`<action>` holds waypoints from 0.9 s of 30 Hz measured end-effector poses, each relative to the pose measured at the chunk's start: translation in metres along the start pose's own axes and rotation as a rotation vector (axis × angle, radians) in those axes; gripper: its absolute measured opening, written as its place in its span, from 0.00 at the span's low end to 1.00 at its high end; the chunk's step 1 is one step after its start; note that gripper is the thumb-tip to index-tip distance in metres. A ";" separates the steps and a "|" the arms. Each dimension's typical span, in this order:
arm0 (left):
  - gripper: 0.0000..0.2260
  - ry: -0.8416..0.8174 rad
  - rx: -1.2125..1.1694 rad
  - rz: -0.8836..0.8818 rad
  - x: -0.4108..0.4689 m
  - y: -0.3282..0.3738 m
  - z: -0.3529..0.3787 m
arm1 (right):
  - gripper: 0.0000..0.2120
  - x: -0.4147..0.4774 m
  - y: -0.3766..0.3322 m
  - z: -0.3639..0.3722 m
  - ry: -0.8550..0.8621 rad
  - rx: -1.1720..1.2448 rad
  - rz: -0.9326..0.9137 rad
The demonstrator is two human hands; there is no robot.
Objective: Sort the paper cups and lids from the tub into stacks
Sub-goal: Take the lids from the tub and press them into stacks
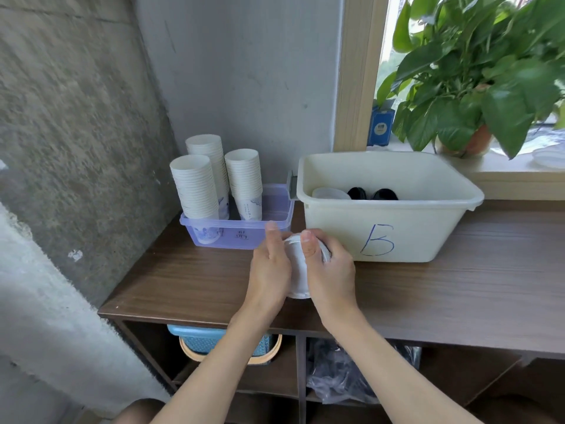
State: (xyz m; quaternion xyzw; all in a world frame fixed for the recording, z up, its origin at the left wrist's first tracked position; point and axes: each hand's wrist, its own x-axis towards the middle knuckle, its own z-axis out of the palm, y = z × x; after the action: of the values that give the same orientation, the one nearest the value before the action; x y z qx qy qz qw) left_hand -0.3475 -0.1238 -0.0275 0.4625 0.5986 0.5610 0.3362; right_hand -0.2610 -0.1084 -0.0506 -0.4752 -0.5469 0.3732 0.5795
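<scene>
The left hand [269,270] and right hand [333,275] hold a white cup [295,266] with curled fingers over the desk [183,280], between the tub [412,237] and the desk's front edge.

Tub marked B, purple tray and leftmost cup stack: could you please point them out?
tub marked B [428,234]: head view, front wall.
purple tray [232,238]: head view, front wall.
leftmost cup stack [195,188]: head view, stacked rims.

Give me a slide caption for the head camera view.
Left hand and right hand hold white lids above the counter, beside stacked paper cups and the tub.
</scene>
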 end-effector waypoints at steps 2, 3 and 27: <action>0.20 -0.185 0.051 0.165 -0.001 0.010 -0.010 | 0.20 0.002 -0.022 -0.011 -0.030 0.039 -0.037; 0.21 -0.254 0.081 0.216 0.000 0.018 -0.016 | 0.17 0.004 -0.035 -0.018 -0.049 0.073 -0.060; 0.15 -0.477 -0.133 -0.252 0.092 0.172 0.023 | 0.49 0.135 -0.130 -0.109 -0.510 -0.422 -0.446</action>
State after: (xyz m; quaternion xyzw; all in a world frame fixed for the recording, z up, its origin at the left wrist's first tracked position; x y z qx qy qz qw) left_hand -0.3277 -0.0399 0.1484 0.4805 0.5172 0.4281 0.5643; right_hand -0.1480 -0.0308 0.1169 -0.3453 -0.8277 0.2236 0.3817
